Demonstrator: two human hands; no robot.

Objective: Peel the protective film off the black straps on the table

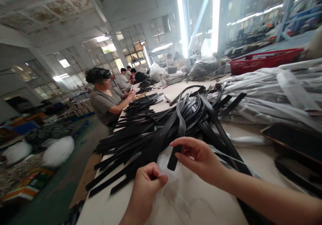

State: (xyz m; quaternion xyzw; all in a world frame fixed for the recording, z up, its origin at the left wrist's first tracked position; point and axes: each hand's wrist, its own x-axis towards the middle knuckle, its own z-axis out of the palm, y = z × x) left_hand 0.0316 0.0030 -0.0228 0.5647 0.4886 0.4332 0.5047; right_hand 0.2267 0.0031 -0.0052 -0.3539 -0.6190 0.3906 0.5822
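My right hand (195, 154) pinches the end of a black leather-like strap (173, 161) between thumb and fingers, its squared tip hanging down toward the table. Just left of it, my left hand (149, 181) is closed on the edge of a thin, clear plastic sleeve (171, 176). The strap's tip is right by the sleeve; whether it is inside cannot be made out. Behind both hands lies a big heap of similar black straps (161, 127), their ends fanned out to the left across the pale table (191, 201).
On the right lies a pile of white-wrapped strips (266, 90), with a red plastic basket (264, 62) behind it. A dark tray (294, 141) sits at the right edge. A co-worker (104, 100) stands at the table's left side; more people are farther back.
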